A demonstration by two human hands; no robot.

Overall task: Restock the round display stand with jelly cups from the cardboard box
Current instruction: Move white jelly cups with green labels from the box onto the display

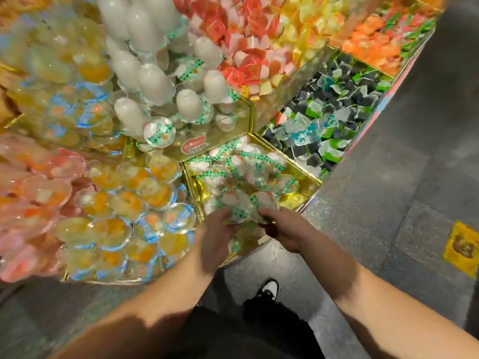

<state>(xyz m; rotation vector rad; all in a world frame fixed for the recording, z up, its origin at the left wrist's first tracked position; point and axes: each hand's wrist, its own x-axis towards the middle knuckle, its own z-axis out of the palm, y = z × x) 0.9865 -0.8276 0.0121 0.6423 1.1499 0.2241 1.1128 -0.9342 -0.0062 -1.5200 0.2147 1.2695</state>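
The round display stand (300, 174) has gold-edged compartments full of jelly cups. My left hand (216, 233) and my right hand (281, 226) are together at the front of a lower compartment holding clear cups with green-and-white lids (248, 164). Between both hands sits a blurred bunch of these green-lidded jelly cups (243, 206), gripped from either side. The cardboard box is out of view.
Left of my hands lies a section of orange and yellow fruit cups (124, 203); white jelly cups (145, 73) are stacked above. Dark and green square packets (329, 120) fill the right compartment. My shoe (269, 287) stands on grey floor, beside a yellow wrapper (461, 244).
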